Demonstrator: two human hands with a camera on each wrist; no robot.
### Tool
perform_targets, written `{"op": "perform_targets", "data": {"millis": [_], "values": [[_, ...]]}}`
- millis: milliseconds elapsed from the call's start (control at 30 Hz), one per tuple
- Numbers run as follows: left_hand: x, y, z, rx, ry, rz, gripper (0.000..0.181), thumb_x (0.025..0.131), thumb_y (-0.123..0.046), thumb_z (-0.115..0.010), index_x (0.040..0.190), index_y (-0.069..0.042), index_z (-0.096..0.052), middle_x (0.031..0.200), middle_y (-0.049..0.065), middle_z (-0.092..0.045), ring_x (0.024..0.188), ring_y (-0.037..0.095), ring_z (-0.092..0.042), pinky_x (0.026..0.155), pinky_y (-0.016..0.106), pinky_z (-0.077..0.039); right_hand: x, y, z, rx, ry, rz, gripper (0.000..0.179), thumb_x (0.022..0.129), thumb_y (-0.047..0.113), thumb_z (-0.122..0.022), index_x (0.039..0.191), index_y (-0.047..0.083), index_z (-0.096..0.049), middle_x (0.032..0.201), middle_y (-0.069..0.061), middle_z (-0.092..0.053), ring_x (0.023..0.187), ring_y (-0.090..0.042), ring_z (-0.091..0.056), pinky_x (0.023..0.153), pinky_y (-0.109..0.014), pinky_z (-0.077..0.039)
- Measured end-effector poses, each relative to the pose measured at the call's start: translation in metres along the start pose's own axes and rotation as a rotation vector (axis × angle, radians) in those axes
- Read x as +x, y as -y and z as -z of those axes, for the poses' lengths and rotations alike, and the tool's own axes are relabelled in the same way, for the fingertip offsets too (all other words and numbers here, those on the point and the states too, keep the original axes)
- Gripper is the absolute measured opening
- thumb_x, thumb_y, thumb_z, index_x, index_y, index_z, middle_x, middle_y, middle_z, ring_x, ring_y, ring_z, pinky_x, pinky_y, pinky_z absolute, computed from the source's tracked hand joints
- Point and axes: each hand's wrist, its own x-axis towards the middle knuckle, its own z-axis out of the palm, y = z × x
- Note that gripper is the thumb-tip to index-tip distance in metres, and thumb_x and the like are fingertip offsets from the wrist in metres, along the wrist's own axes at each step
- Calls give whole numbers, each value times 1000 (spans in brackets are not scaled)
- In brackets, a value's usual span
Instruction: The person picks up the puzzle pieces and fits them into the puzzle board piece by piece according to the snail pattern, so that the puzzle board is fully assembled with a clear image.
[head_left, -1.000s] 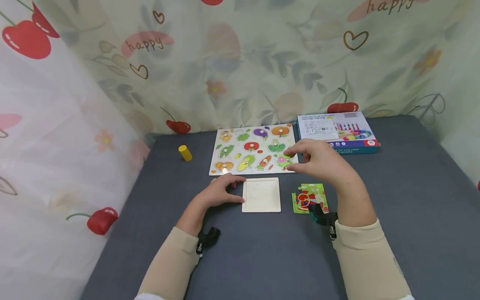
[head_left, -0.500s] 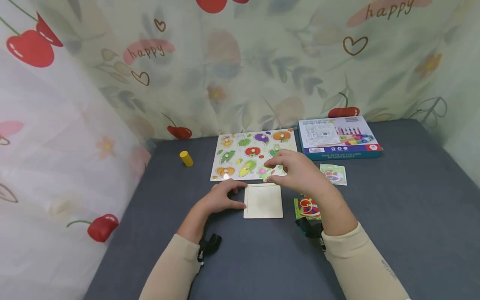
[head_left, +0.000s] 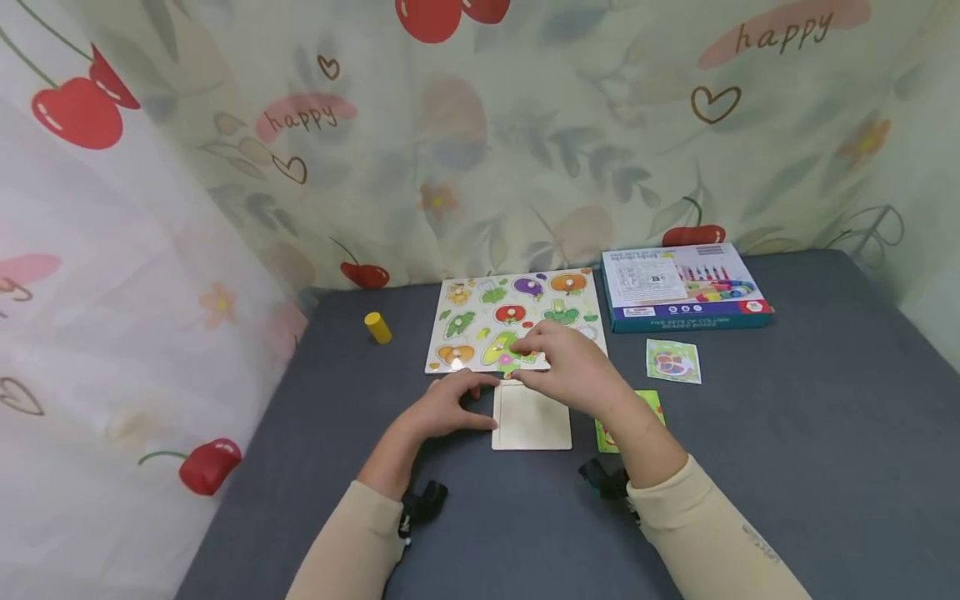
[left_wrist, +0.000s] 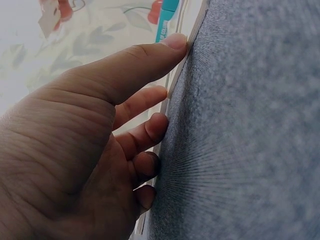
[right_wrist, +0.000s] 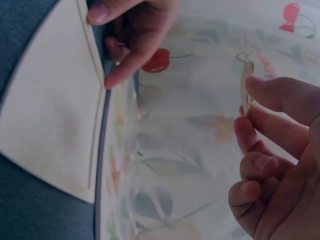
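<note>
My left hand (head_left: 450, 405) rests at the left side of a shallow pale wooden puzzle tray (head_left: 534, 421), its thumb and index fingertip touching the edge. In the left wrist view the thumb (left_wrist: 172, 42) lies straight against that rim and the other fingers are loosely bent. My right hand (head_left: 570, 367) pinches a small green-and-pink jigsaw piece (head_left: 508, 360) between thumb and fingers, over the tray's far edge. Seen edge-on in the right wrist view, the thin jigsaw piece (right_wrist: 245, 90) stands upright. Other joined jigsaw pieces (head_left: 608, 440) lie right of the tray, partly hidden by my right forearm.
Behind the tray lies a vegetable peg puzzle board (head_left: 474, 337). A boxed bead set (head_left: 690, 321) stands at the back right, with a small picture card (head_left: 673, 362) in front of it. A yellow cylinder (head_left: 378, 328) stands at the back left.
My right hand has moved left with the jigsaw piece, from the peg board's right corner to above the tray. The picture card has come into sight. My left hand stays at the tray.
</note>
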Motion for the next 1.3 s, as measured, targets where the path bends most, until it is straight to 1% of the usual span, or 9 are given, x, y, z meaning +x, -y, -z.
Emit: {"op": "perform_targets", "data": {"millis": [133, 300, 433, 567, 700, 900, 1033, 1100, 1300], "values": [[-1, 1, -2, -7, -2, 8, 60, 85, -38, -85, 138, -21, -63, 100, -2, -53, 93, 16, -51, 81, 37, -40, 3, -3, -12, -21, 5, 6, 32, 90, 25, -81, 120, 13, -77, 109, -3, -66, 90, -16, -61, 74, -34, -50], [-2, 0, -2, -19, -2, 17, 61, 85, -39, -86, 139, -22, -63, 100, -2, -54, 94, 16, -51, 83, 39, -39, 6, -5, -20, -53, 11, -33, 35, 90, 26, -81, 123, 15, -77, 109, -1, -65, 90, -15, -61, 74, -33, -50], [-2, -3, 0, -24, -10, 7, 61, 85, -37, -86, 139, -21, -63, 100, -1, -54, 94, 17, -51, 83, 39, -39, 6, -7, -22, -80, 2, -46, 35, 90, 26, -80, 124, 15, -76, 111, -1, -66, 92, -16, -61, 75, -35, -51], [-1, -6, 2, -36, -8, -9, 61, 85, -36, -86, 139, -20, -64, 100, -1, -54, 94, 18, -51, 82, 40, -38, 6, -10, -22, -92, -1, -48, 35, 91, 25, -79, 124, 14, -75, 111, -2, -65, 96, -20, -64, 78, -37, -52], [1, -6, 1, -33, -4, -12, 60, 86, -37, -85, 139, -20, -64, 100, 0, -54, 94, 18, -50, 82, 40, -38, 6, -14, -23, -89, 1, -61, 35, 91, 25, -79, 124, 13, -76, 110, -3, -65, 99, -24, -65, 80, -39, -52], [2, -5, 1, -4, -8, 1, 60, 85, -40, -85, 137, -21, -64, 100, -1, -54, 94, 17, -51, 83, 40, -37, 8, -20, -28, -101, 6, -65, 33, 92, 25, -78, 123, 14, -76, 110, -2, -66, 97, -19, -64, 82, -40, -53], [2, -4, 1, -6, -16, -4, 60, 85, -41, -86, 136, -20, -65, 100, -2, -54, 93, 17, -51, 84, 41, -35, 10, -21, -32, -99, 9, -71, 33, 91, 25, -78, 122, 12, -76, 110, -2, -66, 98, -20, -64, 83, -41, -53], [1, -4, 1, -3, -16, -6, 60, 85, -41, -85, 137, -20, -65, 99, -2, -53, 93, 16, -51, 84, 41, -35, 10, -22, -35, -91, 10, -87, 34, 91, 25, -79, 122, 12, -76, 111, -2, -66, 99, -21, -64, 83, -40, -53], [-2, 0, -1, -5, -6, 4, 60, 84, -41, -86, 136, -22, -65, 98, -3, -53, 92, 15, -50, 82, 39, -36, 11, -23, -46, -52, 29, -175, 34, 90, 25, -80, 122, 15, -77, 112, 1, -63, 98, -20, -64, 81, -38, -51]]}}
